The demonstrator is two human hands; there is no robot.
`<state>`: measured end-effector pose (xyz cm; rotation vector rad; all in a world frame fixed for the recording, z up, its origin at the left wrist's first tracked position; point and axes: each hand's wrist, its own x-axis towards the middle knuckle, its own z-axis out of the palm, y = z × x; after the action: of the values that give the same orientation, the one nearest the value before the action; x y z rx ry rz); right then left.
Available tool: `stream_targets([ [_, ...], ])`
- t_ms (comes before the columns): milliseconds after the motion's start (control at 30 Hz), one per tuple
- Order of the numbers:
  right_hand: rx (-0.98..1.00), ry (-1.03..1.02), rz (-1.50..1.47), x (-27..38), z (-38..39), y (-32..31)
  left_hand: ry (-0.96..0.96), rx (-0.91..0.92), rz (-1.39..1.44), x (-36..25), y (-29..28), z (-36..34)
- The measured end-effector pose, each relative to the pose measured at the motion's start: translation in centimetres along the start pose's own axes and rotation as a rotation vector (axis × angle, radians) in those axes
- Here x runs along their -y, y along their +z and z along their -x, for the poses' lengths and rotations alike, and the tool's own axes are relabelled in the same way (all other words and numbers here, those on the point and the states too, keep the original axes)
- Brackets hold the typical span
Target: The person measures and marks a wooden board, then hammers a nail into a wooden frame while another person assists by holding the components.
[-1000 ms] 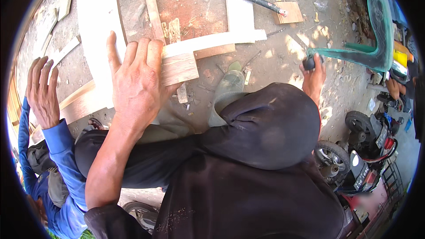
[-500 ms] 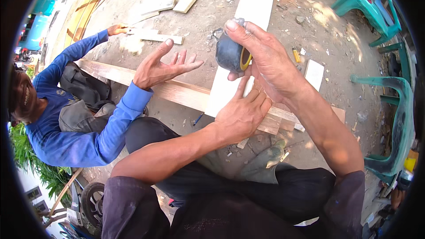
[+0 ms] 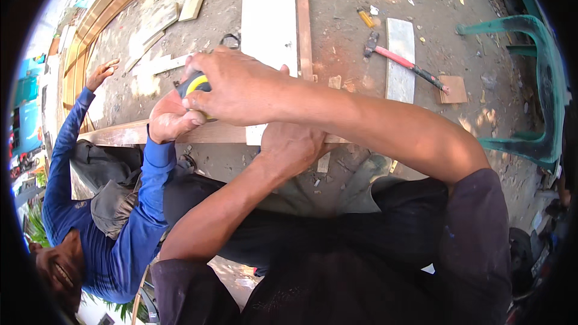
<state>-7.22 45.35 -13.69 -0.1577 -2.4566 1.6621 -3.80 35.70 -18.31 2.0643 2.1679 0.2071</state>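
My right hand (image 3: 235,87) reaches across to the left, its fingers closed on a black and yellow tape measure (image 3: 196,84). Against the tape measure lies the open palm of a co-worker's hand (image 3: 166,119). My left hand (image 3: 291,145) stays low at the near end of a long white board (image 3: 268,24), under my right forearm. Its fingers look bent, but the forearm hides most of them and what they grip. Beneath the white board, a wooden plank (image 3: 126,135) runs crosswise.
A hammer (image 3: 400,60) with a red and black handle rests across a pale board (image 3: 400,90), beside a small wood square (image 3: 453,89). A green plastic chair (image 3: 545,48) stands at the right. The co-worker in a blue sleeve (image 3: 158,168) sits at the left. Beams (image 3: 90,30) lie behind.
My right hand has swung left with the tape measure, down to the co-worker's hand. My left hand has stayed near the board's end. The view has shifted, showing the hammer.
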Motion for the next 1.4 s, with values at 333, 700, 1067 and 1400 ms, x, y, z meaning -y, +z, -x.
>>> stream_targets([
  [333, 0.221, -0.209, 0.358, 2.8, -1.6, -3.3, -0.143, 0.203, 0.198, -0.9, -0.6, -0.6],
  [700, -0.752, 0.064, -0.111, -3.3, 13.0, -23.1, -0.115, 0.014, 0.024, -0.4, -1.9, -1.0],
  [1067, -0.599, 0.29, -0.708, -14.0, 20.3, -13.1, -0.079, 0.014, 0.017, -0.8, -1.7, -1.5],
  [1400, -0.671, 0.32, -0.742, -14.3, 19.5, -12.0, -0.072, -0.02, -0.051, -1.2, -1.6, -1.4],
])
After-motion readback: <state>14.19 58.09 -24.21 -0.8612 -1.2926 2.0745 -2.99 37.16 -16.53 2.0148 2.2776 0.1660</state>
